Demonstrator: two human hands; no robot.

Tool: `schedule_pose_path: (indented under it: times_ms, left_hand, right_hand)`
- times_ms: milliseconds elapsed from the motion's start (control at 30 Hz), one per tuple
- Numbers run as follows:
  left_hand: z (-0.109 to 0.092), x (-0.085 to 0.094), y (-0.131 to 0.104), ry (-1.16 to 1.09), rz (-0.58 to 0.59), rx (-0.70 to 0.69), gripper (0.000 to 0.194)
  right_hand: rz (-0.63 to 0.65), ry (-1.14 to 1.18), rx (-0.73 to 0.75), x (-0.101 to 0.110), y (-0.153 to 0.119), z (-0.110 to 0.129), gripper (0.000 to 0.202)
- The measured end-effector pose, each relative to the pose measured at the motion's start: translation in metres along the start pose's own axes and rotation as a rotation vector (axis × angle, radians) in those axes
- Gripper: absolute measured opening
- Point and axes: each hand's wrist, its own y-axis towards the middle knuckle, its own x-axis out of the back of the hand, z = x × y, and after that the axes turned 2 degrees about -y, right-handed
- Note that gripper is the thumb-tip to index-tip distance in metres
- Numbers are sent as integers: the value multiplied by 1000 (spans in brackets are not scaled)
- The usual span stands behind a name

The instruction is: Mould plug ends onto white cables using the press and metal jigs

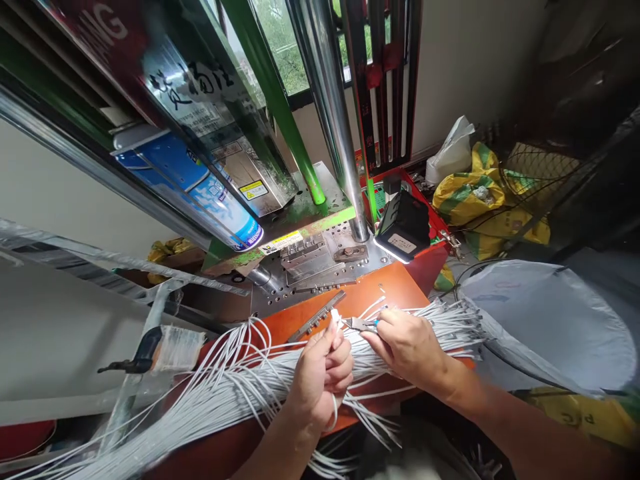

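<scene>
My left hand (323,373) is closed around a white cable, with its small white end piece (336,319) sticking up between thumb and forefinger. In my right hand (407,343) is a pair of small pliers or nippers (361,325) with a bit of blue on the handle. The tool's jaws point left and reach close to the white end piece; whether they touch it I cannot tell. Beneath both hands lies a large bundle of white cables (270,377). Just behind my left hand, a metal mould bar (317,317) with small pegs rests on the orange table.
The orange table (395,287) adjoins a machine's steel bed (360,270) bearing a mould block (307,260). A blue spray can (200,193) hangs at upper left. A lit black lamp (404,230) stands by a red bin. White netting (545,320) and yellow sacks (470,193) are at right.
</scene>
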Motion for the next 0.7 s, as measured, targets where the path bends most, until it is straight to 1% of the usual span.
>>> schedule_pose_path:
  times_ms: [33,67,100,133,167,200,233,267,333,367,400,500,567,600,633,667,700]
  left_hand:
    - [0,-1,-4,1,5,4,58]
    - [-1,-1,-10,4,14,-2,58]
    - [-2,1,-17,5,27,-26,58]
    - [-4,4,-25,5,36,-67,58]
    - [-6,8,-32,8,36,-123,58]
    - [-9,13,-38,15,30,-185,57]
    - [-11,17,-42,36,4,-231,55]
    - [-13,21,-43,66,-18,-256,50]
    - [-15,26,-39,143,-49,-265,39]
    - [-14,27,-34,180,-45,-266,35]
    - [-13,26,-29,215,-39,-270,35]
    - [-5,22,-17,323,-37,-313,36]
    - [1,19,-13,409,-45,-336,37]
    - [4,18,-11,451,-39,-342,39]
    - [7,17,-10,489,-28,-349,41]
    - [11,16,-8,520,-19,-358,43]
    - [14,15,-7,547,-13,-366,45]
  right_hand:
    - [20,-11,-31,2,3,-7,44]
    - [46,-33,-113,5,5,-19,45]
    - [74,-67,-251,11,6,-36,47]
    - [81,-118,-431,18,5,-56,50]
    - [99,-175,-648,27,1,-79,54]
    - [92,-225,-823,36,-7,-102,56]
    - [28,-275,-891,46,-19,-124,56]
    - [-32,-311,-866,55,-34,-144,56]
    - [-78,-315,-722,69,-74,-175,55]
    - [-96,-320,-723,73,-96,-187,54]
    - [-81,-315,-782,77,-118,-197,54]
    - [143,-254,-1071,84,-179,-220,58]
    - [226,-250,-1209,87,-204,-226,57]
    - [231,-253,-1242,89,-210,-223,55]
    - [222,-244,-1242,89,-211,-217,53]
    - [189,-230,-1203,89,-206,-206,52]
    - [136,-205,-1125,88,-197,-192,52]
